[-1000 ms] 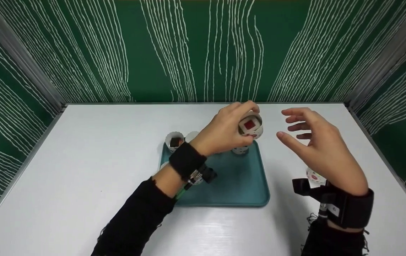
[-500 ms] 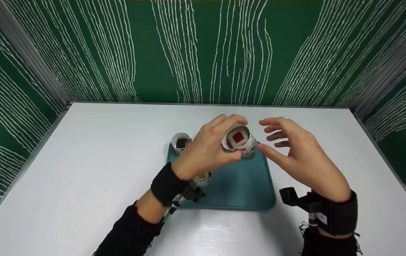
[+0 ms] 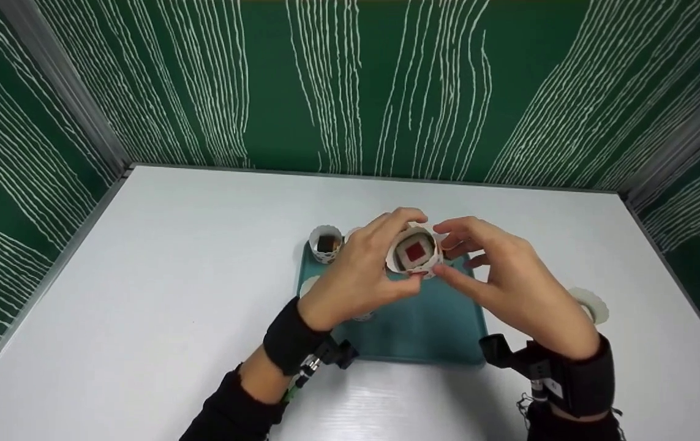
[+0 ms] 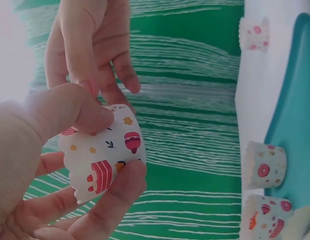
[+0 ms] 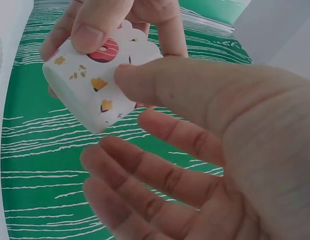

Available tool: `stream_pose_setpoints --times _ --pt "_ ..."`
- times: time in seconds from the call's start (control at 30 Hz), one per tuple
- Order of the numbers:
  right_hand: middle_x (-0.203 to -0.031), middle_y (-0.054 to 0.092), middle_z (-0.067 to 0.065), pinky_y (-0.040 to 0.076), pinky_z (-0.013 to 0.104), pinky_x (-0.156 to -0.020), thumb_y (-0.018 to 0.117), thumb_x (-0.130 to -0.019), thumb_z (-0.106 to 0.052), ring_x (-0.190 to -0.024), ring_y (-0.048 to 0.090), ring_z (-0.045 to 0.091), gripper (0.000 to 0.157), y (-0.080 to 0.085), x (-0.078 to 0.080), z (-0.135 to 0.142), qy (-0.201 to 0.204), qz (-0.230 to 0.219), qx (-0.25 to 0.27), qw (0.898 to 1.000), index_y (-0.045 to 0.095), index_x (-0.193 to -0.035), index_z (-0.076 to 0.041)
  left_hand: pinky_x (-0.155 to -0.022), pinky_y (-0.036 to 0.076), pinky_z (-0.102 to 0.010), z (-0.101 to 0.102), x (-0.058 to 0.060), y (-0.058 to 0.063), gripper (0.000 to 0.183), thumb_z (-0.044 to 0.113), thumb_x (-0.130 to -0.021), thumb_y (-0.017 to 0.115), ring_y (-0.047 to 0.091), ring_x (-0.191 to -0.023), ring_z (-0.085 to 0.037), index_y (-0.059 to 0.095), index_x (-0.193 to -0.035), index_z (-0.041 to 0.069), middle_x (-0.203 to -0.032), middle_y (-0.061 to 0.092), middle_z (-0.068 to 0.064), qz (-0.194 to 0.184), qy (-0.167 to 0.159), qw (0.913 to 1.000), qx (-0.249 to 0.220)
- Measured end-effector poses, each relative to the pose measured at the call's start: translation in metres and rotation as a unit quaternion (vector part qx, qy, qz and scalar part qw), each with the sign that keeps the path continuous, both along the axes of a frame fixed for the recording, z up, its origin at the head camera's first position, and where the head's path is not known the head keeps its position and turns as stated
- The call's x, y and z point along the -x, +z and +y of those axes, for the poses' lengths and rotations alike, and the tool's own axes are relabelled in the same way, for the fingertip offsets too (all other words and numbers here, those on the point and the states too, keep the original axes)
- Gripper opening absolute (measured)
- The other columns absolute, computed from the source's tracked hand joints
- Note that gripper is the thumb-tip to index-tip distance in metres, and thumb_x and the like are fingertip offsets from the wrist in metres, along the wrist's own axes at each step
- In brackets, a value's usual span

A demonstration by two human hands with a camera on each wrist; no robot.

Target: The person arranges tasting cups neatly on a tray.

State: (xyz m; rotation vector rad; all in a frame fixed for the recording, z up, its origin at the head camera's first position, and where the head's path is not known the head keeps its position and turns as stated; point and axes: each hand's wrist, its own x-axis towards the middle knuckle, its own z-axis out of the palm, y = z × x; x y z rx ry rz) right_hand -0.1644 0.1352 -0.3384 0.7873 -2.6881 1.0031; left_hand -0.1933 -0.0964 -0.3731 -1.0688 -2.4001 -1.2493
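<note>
My left hand (image 3: 353, 272) grips a paper baking cup (image 4: 102, 155), thumb on one side and fingers on the other. The cup is white with scalloped edges and printed cakes and flowers. In the head view its mouth faces me, and a pale square block with a red centre (image 3: 414, 250) shows inside. From the right, my right hand (image 3: 515, 282) meets the same cup. Its thumb (image 5: 137, 82) touches the printed wall, while its other fingers spread loosely below in the right wrist view. Both hands are raised above a teal tray (image 3: 435, 324).
Another baking cup (image 3: 326, 244) with a dark piece inside stands at the tray's back left corner. More cups on the tray are partly hidden behind my left arm. A further cup (image 3: 594, 301) sits on the white table (image 3: 203, 245), right of the tray.
My left hand has brought the baking cup down and slightly left over the tray. My right hand has moved left until its thumb touches the cup.
</note>
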Motion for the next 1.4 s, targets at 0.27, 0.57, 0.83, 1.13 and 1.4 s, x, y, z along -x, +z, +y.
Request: stream_pose_setpoints --times 0.27,0.57,0.83,1.13,1.4 --pt "-0.111 0.076 -0.003 0.061 0.030 -0.077 0.085 -0.092 -0.006 -0.097 0.074 0.014 0.048 -0.0018 0.0006 -0.0027 -0.002 0.020 -0.009 1.000 0.066 -0.136 -0.013 -0.081 0.049 -0.027 -0.0006 -0.0007 -0.0047 0.067 0.012 -0.088 0.083 0.067 -0.099 -0.017 0.043 -0.142 0.008 -0.123 0.069 -0.010 -0.015 0.004 0.9998 -0.010" --pt "-0.105 0.076 -0.001 0.061 0.028 -0.078 0.087 -0.091 -0.010 -0.092 0.074 0.011 0.051 -0.0020 0.0019 -0.0041 -0.005 0.016 -0.021 1.000 0.065 -0.137 -0.013 -0.088 0.053 -0.029 0.0002 -0.0029 -0.0076 0.066 0.010 -0.088 0.084 0.070 -0.105 -0.020 0.043 -0.140 0.009 -0.126 0.072 -0.010 -0.025 0.017 0.9995 -0.009" --pt "-0.113 0.077 0.002 0.064 0.032 -0.084 0.088 -0.090 -0.010 -0.100 0.075 0.013 0.056 -0.0016 0.0019 -0.0031 0.003 -0.008 -0.013 1.000 0.063 -0.140 -0.014 -0.076 0.049 -0.023 -0.0028 -0.0066 -0.0034 0.068 0.002 -0.089 0.083 0.064 -0.087 -0.015 0.042 -0.143 0.010 -0.141 0.070 -0.010 -0.056 0.012 0.9984 0.000" --pt "-0.116 0.076 0.004 0.065 0.035 -0.086 0.089 -0.088 -0.009 -0.103 0.076 0.015 0.060 -0.0024 0.0015 -0.0019 0.012 -0.021 0.001 1.000 0.061 -0.140 -0.015 -0.085 0.060 -0.018 -0.0050 -0.0085 0.0003 0.059 -0.006 -0.090 0.076 0.074 -0.110 -0.016 0.046 -0.138 0.007 -0.140 0.071 -0.010 -0.080 -0.009 0.9966 -0.017" --pt "-0.118 0.075 0.002 0.066 0.037 -0.086 0.090 -0.088 -0.012 -0.105 0.075 0.015 0.062 -0.0025 0.0015 -0.0011 0.019 -0.021 0.010 1.000 0.060 -0.142 -0.017 -0.087 0.060 -0.021 -0.0063 -0.0092 0.0006 0.051 -0.003 -0.091 0.079 0.073 -0.120 -0.018 0.052 -0.133 0.006 -0.134 0.073 -0.010 -0.061 -0.004 0.9980 -0.013"
